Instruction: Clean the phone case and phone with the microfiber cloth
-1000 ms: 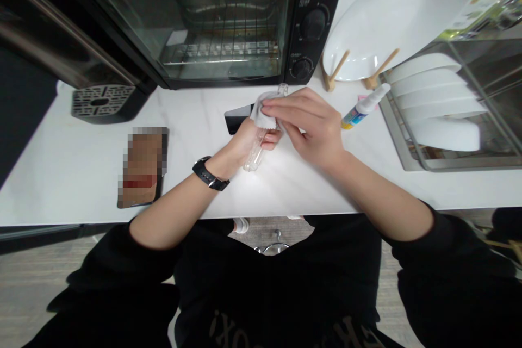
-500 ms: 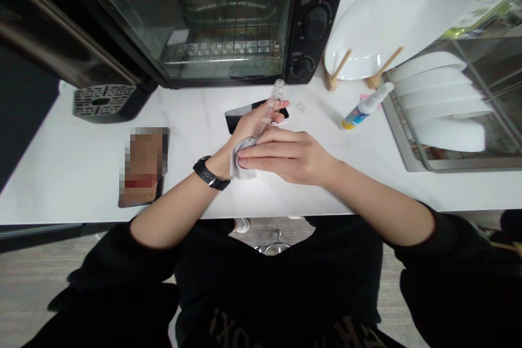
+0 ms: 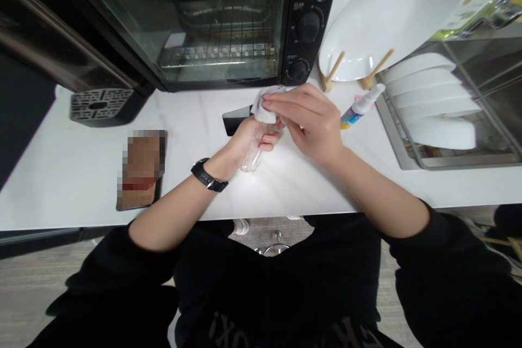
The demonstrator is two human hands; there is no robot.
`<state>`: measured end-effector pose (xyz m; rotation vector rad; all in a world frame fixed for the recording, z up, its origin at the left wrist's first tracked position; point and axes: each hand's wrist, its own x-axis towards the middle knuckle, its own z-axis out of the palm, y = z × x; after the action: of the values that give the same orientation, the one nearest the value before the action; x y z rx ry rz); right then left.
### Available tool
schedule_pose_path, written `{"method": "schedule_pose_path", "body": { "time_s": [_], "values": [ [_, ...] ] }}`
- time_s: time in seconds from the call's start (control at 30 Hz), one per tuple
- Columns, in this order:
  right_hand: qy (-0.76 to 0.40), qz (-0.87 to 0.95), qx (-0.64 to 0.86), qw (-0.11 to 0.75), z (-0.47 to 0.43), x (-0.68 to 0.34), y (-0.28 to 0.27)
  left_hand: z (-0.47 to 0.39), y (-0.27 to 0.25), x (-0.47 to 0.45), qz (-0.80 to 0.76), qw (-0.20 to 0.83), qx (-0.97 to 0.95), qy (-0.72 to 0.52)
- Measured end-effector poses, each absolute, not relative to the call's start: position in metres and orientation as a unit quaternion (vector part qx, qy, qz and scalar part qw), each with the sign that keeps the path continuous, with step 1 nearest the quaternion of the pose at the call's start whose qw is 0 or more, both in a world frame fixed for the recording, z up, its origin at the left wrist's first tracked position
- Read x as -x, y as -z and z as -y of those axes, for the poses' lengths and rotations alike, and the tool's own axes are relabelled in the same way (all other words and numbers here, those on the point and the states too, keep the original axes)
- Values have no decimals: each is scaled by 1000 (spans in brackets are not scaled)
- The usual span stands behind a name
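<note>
I'm watching the clear piece [image 3: 250, 161] slant across the left hand [image 3: 245, 135] over the tabletop [image 3: 302, 190], its near end poking out toward the body. The left hand curls around it; the right hand [image 3: 313, 122] pinches a pale cloth [image 3: 264, 112] over the far end. I judge the piece light, slick and fairly stiff with a little give, so I'd grip its long edges near the middle. It sits within the left hand's curl, below the right fingertips. Just beyond, a dark slab [image 3: 232, 121] lies partly hidden.
</note>
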<state>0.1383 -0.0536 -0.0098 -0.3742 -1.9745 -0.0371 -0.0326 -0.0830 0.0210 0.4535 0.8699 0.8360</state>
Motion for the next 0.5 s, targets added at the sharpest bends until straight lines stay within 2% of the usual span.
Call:
{"method": "schedule_pose_path", "body": {
  "time_s": [0.3,0.5],
  "values": [
    [34,803,231,549,49,-143,8,83,-18,34,-374,813,-276,-351],
    [16,807,212,551,50,-144,7,83,-24,32,-390,813,-255,-350]
  ]
}}
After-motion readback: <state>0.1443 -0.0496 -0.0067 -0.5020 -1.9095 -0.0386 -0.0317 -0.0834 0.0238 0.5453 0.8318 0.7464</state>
